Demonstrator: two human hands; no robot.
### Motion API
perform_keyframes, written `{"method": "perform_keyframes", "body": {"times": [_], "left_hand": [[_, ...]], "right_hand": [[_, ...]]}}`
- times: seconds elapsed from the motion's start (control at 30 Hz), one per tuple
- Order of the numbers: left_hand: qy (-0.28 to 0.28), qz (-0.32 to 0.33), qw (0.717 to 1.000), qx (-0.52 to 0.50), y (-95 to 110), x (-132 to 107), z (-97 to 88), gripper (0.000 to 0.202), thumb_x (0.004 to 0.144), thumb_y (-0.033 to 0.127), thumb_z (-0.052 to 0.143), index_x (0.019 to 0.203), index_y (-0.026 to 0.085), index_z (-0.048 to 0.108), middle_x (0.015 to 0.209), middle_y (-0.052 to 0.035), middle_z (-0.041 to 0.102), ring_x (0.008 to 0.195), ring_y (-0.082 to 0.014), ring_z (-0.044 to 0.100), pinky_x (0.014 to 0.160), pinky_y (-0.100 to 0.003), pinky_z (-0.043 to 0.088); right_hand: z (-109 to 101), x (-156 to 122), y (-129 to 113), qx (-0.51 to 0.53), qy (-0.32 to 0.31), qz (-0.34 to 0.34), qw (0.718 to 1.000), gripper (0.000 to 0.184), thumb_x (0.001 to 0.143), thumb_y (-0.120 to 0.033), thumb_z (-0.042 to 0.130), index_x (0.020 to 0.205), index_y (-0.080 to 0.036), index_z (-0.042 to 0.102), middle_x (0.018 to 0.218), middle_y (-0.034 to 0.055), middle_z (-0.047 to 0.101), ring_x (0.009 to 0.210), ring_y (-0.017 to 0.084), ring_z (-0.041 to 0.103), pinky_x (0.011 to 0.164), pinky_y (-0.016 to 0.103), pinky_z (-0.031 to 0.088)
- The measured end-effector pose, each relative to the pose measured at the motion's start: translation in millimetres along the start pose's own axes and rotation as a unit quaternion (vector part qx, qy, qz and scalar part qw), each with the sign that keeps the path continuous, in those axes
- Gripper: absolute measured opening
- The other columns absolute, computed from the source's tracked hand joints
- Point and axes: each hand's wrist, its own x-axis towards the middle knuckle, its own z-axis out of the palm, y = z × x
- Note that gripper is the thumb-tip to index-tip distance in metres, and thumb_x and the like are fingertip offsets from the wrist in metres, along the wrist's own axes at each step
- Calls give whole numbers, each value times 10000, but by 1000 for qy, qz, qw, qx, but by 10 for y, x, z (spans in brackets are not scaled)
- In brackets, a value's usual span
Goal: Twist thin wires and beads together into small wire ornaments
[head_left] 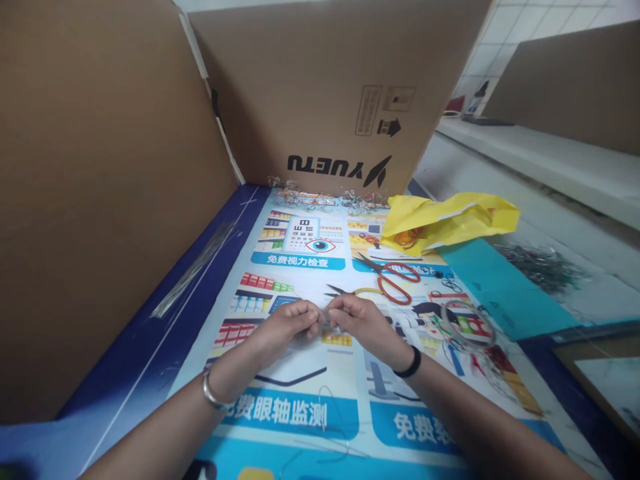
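Note:
My left hand (287, 327) and my right hand (360, 321) meet over the printed poster (300, 407) on the table. Both pinch a small clear piece (327, 320) between their fingertips; it is too small to name. A silver bangle sits on my left wrist, a black band on my right. Just beyond my hands lie red-handled scissors (395, 280) and a small yellow-handled snipper (350, 291).
Cardboard walls (100, 187) stand at the left and back. A yellow plastic bag (450, 220) lies at the back right, a clear tape roll (467, 323) right of my hands. Tangled wire bits (320, 197) line the back wall; thin wires (325, 427) lie near me.

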Motion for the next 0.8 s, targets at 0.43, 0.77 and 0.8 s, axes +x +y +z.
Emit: {"method": "perform_keyframes", "body": {"times": [0.43,0.77,0.8], "left_hand": [[51,24,998,19,-17,3,-23,127,743,288,647,783,171,617,655,-12,594,589,-108,487,586,-243,363],[80,25,995,44,-31,20,-20,141,719,294,653,702,169,590,583,4,561,534,-94,466,535,-227,331],[82,25,995,46,-32,21,-20,140,716,291,652,698,168,588,578,5,560,532,-95,464,532,-227,328]], "right_hand": [[47,-15,36,-33,43,45,997,111,784,-288,535,811,-184,561,631,-16,635,523,98,556,503,214,442],[69,-55,83,-156,45,13,987,122,813,-260,518,840,-218,630,748,-6,687,605,123,605,537,221,456],[71,-58,78,-161,45,11,986,119,811,-257,523,834,-221,635,747,-8,688,611,124,607,542,221,455]]}}
